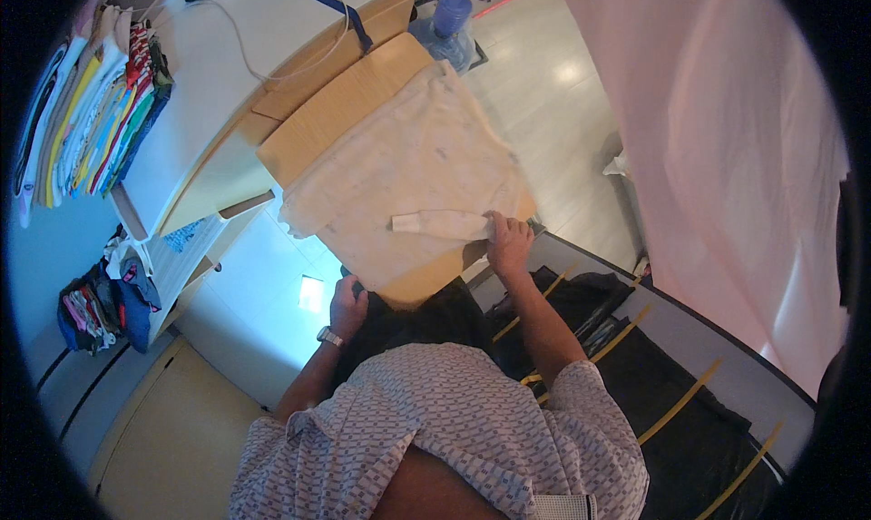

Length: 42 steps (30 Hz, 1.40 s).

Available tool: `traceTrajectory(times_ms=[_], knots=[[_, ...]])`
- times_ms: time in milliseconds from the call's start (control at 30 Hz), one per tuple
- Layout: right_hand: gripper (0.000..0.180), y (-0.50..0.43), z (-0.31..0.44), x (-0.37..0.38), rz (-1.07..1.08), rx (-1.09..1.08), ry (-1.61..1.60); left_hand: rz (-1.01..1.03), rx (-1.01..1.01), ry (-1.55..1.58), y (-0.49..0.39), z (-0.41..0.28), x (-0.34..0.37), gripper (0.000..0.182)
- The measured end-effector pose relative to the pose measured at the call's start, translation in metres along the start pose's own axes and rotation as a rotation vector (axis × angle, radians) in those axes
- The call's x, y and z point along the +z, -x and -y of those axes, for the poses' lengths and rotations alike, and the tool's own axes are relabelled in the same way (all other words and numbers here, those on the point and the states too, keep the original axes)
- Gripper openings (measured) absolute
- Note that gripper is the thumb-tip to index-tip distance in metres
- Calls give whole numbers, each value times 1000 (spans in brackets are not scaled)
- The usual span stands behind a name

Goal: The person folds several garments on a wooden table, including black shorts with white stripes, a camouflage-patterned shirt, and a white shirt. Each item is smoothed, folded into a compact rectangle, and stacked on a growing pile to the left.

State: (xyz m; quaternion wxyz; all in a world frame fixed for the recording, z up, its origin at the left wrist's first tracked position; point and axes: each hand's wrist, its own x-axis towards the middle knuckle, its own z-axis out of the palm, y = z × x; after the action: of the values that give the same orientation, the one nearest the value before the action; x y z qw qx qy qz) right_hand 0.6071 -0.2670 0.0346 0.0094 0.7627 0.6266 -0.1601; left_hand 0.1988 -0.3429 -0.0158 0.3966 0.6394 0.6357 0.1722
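Observation:
A pale long-sleeved garment with faint small prints lies spread over a light wooden board. One sleeve is folded inward across it, its cuff pointing left. My right hand grips the garment at the outer end of that sleeve, by the board's right edge. My left hand, with a metal watch on its wrist, rests just left of the board's near corner, over dark cloth at my lap. Whether its fingers hold anything is hidden.
A white desk with a trailing cable adjoins the board's far side. Hanging clothes stand at the left. A water jug sits on the floor beyond. Pink curtain and black packages with yellow straps flank the right.

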Motion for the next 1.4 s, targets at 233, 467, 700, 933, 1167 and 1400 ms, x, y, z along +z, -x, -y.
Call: traceTrajectory(times_ms=[233,467,700,933,1167,1400], knots=[[30,28,-46,-9,-194,97,-624,-24,-190,48,10,2,31,43],[27,104,-54,44,-67,798,-1188,-73,-239,134,5,-2,41,38],[48,155,-61,80,-35,1309,-1736,41,-342,142,-8,-17,31,51],[58,157,-65,93,622,1112,-1163,137,-377,77,-15,-23,29,63],[53,89,-65,70,-32,655,-919,41,-329,41,-11,-6,35,40],[67,32,-64,71,414,716,-1379,-84,-217,-79,-6,-7,38,27]])
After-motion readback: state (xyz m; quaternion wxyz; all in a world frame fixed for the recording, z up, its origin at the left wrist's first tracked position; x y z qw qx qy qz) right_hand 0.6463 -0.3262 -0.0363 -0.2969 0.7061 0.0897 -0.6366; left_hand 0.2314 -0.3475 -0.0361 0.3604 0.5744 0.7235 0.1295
